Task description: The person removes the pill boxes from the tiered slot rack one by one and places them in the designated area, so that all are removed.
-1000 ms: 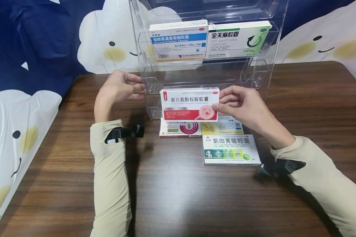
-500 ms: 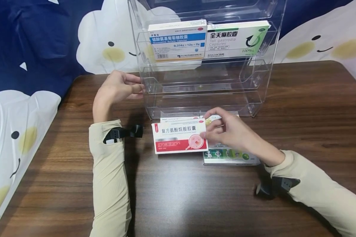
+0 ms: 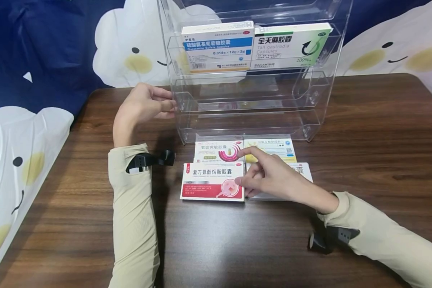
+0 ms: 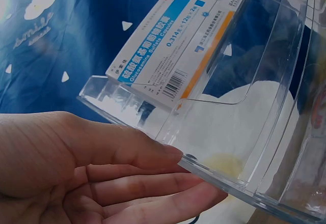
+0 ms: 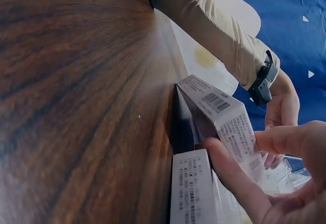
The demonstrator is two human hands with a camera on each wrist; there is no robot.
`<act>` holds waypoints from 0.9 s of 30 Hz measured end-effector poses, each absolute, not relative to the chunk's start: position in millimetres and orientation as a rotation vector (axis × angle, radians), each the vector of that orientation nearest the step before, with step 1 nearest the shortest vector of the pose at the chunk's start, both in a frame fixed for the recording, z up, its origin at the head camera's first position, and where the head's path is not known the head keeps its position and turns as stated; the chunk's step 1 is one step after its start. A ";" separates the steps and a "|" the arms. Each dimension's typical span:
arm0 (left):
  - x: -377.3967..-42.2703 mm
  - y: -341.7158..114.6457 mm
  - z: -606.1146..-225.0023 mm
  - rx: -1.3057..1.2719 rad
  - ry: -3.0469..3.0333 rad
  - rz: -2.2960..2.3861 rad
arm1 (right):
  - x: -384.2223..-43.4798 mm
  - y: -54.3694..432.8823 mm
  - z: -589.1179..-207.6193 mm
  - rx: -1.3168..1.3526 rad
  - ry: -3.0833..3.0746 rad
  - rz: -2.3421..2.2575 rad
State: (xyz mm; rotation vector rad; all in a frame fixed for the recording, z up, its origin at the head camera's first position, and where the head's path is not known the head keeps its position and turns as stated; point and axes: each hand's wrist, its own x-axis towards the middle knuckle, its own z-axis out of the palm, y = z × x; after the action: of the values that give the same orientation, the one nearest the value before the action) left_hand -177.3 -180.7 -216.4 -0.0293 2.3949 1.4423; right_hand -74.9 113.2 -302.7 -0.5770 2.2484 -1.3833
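In the head view my left hand holds the left side edge of a clear acrylic display rack. The left wrist view has the thumb at the panel's edge and the other fingers below it. My right hand pinches the right end of a red-and-white medicine box, low over the table. From the right wrist, that box looks tilted, with a dark gap beneath and thumb and finger on either side. A green-and-white medicine box lies partly hidden under the right hand.
Upright on a rack tier stand a blue-and-white box and a green-and-white box. A pink-ringed box and a yellow-and-white box lie before the rack on the wooden table. A patterned cloth hangs behind.
My right hand has brought the red-and-white medicine box down and toward me from in front of the rack's lower tiers, uncovering the pink-ringed box. The left hand stays at the rack.
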 end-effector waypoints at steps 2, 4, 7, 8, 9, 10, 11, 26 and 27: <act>-177.2 -180.2 -216.2 -0.028 2.391 1.447 | -71.4 112.9 -301.1 -0.670 2.365 -1.295; -177.2 -180.0 -216.5 -0.029 2.384 1.457 | -66.5 111.1 -299.9 -0.839 2.551 -1.150; -177.2 -179.7 -216.7 -0.027 2.375 1.469 | -57.6 105.6 -300.8 -1.196 2.789 -0.893; -177.2 -179.6 -216.7 -0.028 2.378 1.466 | -54.4 103.4 -301.8 -1.314 2.837 -0.799; -177.2 -179.5 -216.6 -0.029 2.381 1.462 | -51.3 101.3 -302.9 -1.423 2.844 -0.718; -177.3 -179.6 -216.7 -0.030 2.385 1.455 | -48.5 99.6 -304.5 -1.517 2.836 -0.641; -177.2 -179.4 -216.6 -0.031 2.390 1.449 | -46.2 98.3 -306.0 -1.591 2.823 -0.567; -177.5 -178.5 -216.5 -0.042 2.400 1.441 | -40.5 97.6 -312.5 -1.569 2.916 -0.241; -177.5 -178.6 -216.4 -0.044 2.400 1.442 | -39.1 97.4 -311.9 -1.555 2.924 -0.221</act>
State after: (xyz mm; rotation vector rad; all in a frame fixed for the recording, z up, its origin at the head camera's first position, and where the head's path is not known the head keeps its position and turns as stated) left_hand -177.5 -178.6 -216.4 -0.0438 2.4002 1.4421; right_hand -39.1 97.4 -311.9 -1.5547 2.9236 -0.2212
